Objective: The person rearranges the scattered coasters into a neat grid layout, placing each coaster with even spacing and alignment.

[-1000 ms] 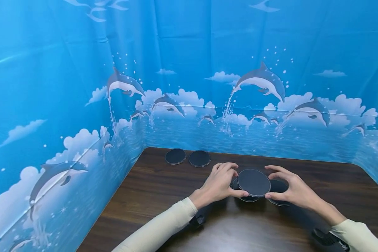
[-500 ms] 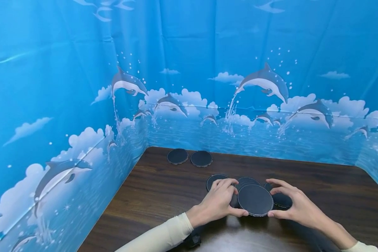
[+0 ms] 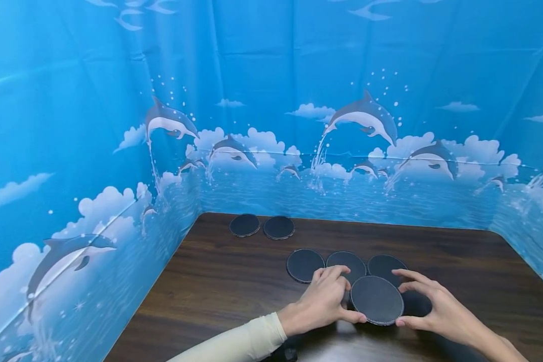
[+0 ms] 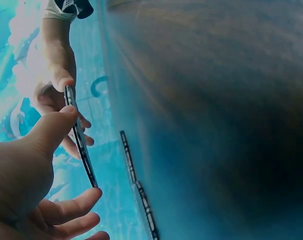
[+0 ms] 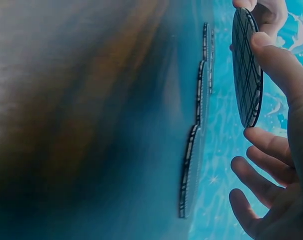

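A round black coaster (image 3: pixel 377 300) with a stitched rim is held up between both hands. My left hand (image 3: pixel 320 304) pinches its left edge between thumb and fingertips. On the opposite edge, my right hand (image 3: pixel 439 309) grips it the same way. The left wrist view has the coaster (image 4: pixel 81 142) edge-on, raised off the table. A checked underside of the coaster (image 5: pixel 246 70) faces the right wrist camera. Just beyond lie three more black coasters in a row: left (image 3: pixel 305 265), middle (image 3: pixel 344 261) and right (image 3: pixel 382 261), the last two partly covered in the head view.
Two black coasters, one on the left (image 3: pixel 244 225) and one on the right (image 3: pixel 278 227), lie side by side at the far left of the dark wooden table (image 3: pixel 235 271). A blue dolphin-print curtain (image 3: pixel 262 100) surrounds the table's far and left sides.
Both hands have brought the held coaster nearer to the person and slightly right. The row of three coasters beyond shows more fully. The head view has shifted slightly.
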{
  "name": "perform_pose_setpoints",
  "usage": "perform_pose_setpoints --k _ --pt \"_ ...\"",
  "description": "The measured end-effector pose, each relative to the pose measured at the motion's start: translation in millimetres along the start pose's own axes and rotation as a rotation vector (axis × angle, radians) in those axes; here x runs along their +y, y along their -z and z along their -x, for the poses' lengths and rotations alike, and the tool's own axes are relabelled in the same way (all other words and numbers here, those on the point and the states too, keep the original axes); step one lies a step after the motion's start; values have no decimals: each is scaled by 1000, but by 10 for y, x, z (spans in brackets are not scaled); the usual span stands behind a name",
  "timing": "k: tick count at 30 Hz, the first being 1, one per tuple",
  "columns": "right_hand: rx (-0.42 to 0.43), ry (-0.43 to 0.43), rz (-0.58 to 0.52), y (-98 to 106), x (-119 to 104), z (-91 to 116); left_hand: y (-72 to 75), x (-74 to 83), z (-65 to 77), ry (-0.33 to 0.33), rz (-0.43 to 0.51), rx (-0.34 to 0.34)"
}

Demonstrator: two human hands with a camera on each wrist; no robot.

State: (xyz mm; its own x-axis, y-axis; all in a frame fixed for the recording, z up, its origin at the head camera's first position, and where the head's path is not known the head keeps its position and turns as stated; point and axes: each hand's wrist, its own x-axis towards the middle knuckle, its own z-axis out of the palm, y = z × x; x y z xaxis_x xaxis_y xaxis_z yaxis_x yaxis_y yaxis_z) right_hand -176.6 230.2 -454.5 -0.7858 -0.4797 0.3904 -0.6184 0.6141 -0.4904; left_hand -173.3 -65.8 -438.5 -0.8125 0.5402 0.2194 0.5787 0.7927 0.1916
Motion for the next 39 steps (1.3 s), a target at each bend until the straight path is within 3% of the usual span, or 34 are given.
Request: perform_pose_setpoints --k 11,17,28,39 --pt "3 -37 5 16 107 243 -124 152 -112 -59 -23 -27" --pt "-30 -90 -6 81 163 342 -187 227 -173 -69 2 -91" --pt "-118 -141 24 121 263 419 -228 385 -276 -86 -44 -152" --pt "-174 -133 15 189 354 435 -270 464 -344 -87 -119 -201"
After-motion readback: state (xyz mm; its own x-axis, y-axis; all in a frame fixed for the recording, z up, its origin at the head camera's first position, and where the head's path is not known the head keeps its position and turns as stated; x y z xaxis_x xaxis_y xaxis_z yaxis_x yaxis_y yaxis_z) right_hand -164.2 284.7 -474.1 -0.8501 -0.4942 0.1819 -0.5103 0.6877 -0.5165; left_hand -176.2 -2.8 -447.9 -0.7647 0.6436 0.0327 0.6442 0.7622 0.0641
